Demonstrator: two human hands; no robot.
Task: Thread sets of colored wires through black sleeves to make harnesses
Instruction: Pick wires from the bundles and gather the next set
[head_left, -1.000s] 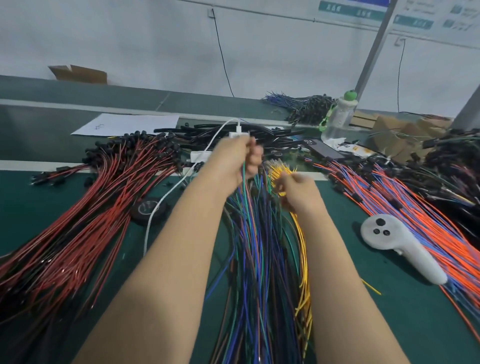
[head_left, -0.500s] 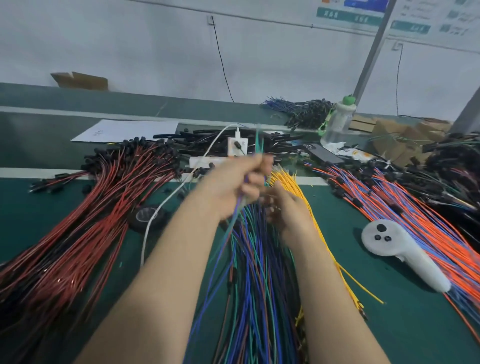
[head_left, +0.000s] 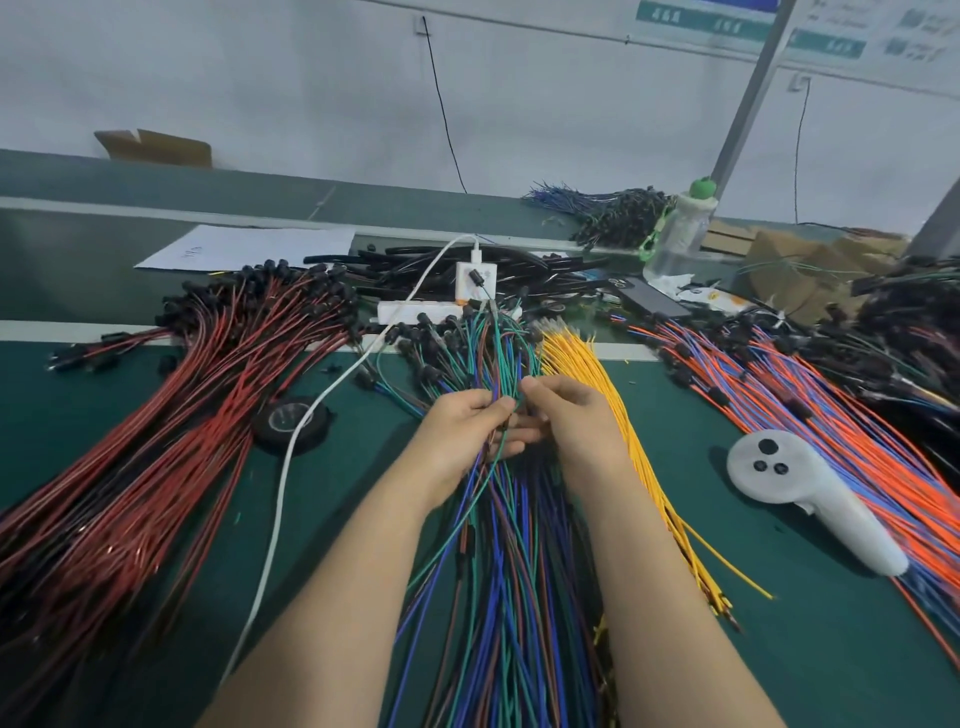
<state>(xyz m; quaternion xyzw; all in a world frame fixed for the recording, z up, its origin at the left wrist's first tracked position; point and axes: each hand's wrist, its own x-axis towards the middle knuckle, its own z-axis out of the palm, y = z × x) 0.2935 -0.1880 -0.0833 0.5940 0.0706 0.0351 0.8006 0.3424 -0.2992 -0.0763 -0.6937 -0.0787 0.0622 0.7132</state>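
Both hands have dropped from their raised position onto the long bundle of blue, green and brown wires (head_left: 498, 597), which lies between the forearms on the green bench mat (head_left: 779, 649). Over the bundle's middle the left hand (head_left: 462, 441) pinches a few strands, one of them green. The right hand (head_left: 571, 421) touches it, fingers curled against the same strands; whether it grips them I cannot tell. Just right of the bundle lie thin yellow wires (head_left: 587, 374), and further right a white plastic handheld controller (head_left: 810, 499). Well left of the bundle spreads a heap of red and black wires (head_left: 156, 441), with a black tape roll (head_left: 291, 421) between. Beyond the bundle sit a white power strip (head_left: 415, 312) and the loose black sleeves (head_left: 457, 262).
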